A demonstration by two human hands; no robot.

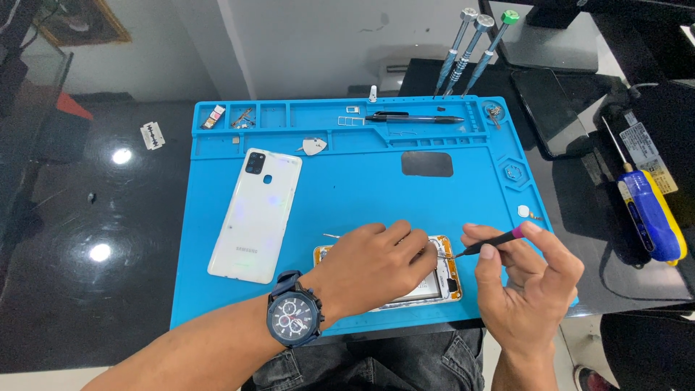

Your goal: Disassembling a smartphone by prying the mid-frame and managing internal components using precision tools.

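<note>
Glossy black desk [87, 289] reflecting 2 ceiling lights, white wall [304, 43] behind

bright overhead light; glare spots on black desk [108, 217]; sharp focus

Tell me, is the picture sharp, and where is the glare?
Head view: sharp on the blue mat, the left hand and the right hand; two bright lamp reflections glare on the glossy black table at left; soft shadows under the hands; straight edges bow slightly toward the corners.
</note>
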